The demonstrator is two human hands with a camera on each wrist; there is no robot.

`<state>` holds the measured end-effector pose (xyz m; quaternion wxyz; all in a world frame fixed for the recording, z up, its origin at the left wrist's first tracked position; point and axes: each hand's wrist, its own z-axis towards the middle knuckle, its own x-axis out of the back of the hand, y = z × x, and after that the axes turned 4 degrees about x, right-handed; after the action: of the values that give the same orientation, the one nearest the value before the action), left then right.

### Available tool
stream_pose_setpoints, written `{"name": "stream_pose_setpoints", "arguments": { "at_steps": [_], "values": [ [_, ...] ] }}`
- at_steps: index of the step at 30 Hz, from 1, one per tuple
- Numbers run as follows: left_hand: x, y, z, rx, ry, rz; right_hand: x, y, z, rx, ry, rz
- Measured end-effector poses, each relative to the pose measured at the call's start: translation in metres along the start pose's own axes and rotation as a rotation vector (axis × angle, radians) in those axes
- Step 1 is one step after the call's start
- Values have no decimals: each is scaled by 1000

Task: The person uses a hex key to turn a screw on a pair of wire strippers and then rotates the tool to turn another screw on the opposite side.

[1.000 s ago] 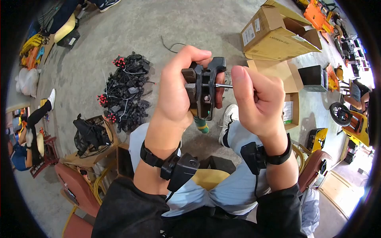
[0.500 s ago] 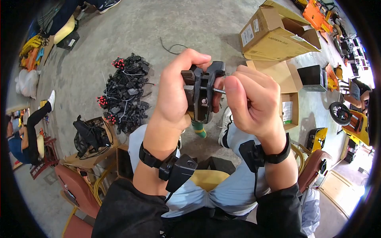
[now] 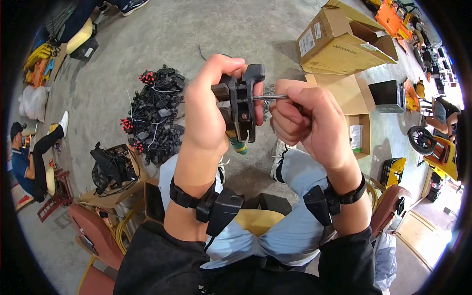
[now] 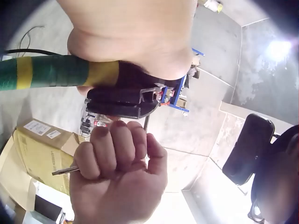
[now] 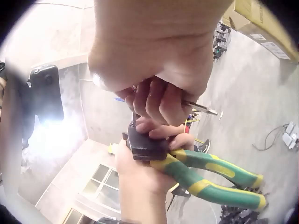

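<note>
In the head view my left hand (image 3: 209,105) grips a black clamp-like part (image 3: 243,110) with a slotted body and a screw in it. Green-and-yellow-handled pliers (image 5: 224,189) are in the same hand, their handles sticking out below; the hand hides how pliers and part meet. My right hand (image 3: 317,115) is curled round a hex key (image 3: 273,97), thumb and forefinger near its bend. One thin arm of the key runs left to the black part's side. Its other end (image 4: 65,171) pokes out past the little finger.
On the floor lies a pile of black cabled devices with red tips (image 3: 160,115). A large open cardboard box (image 3: 344,46) stands ahead right, with a smaller open box (image 3: 363,132) nearer. A black bag (image 3: 115,167) is at left. Another person (image 3: 27,152) sits far left.
Both hands have shifted left with the black part. The right hand's thumb and fingers have turned and changed position on the hex key, and more of its thin arm shows now.
</note>
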<state>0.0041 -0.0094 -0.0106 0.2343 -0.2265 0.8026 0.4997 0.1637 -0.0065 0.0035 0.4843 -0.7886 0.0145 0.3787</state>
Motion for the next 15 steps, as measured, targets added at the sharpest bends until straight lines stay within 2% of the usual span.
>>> {"name": "stream_pose_setpoints", "arguments": {
  "at_steps": [2, 3, 5, 6, 8, 9, 11, 12, 15],
  "values": [
    [0, 1, 1, 28, -36, -43, -4, -2, 0, 137, 14, -285],
    [-1, 2, 0, 87, -40, -78, -6, -2, 0, 136, 14, -285],
    [-1, 3, 0, 144, -44, -112, -10, -3, 0, 303, 39, -487],
    [0, 4, 1, 190, -97, -124, -11, -4, -2, 303, 38, -487],
    [-1, 4, 1, 238, -149, -136, -13, -4, -4, 594, 68, -986],
    [-3, 5, 1, 256, -123, -152, -11, -4, -5, 593, 70, -985],
    [-6, 4, 1, 276, -99, -168, -6, -5, -4, 758, -36, -1191],
    [-7, 3, 1, 303, -114, -170, -5, -5, -3, 828, -28, -1196],
    [-10, 3, -1, 351, -120, -142, -6, -7, -4, 859, 22, -1174]
  ]
}}
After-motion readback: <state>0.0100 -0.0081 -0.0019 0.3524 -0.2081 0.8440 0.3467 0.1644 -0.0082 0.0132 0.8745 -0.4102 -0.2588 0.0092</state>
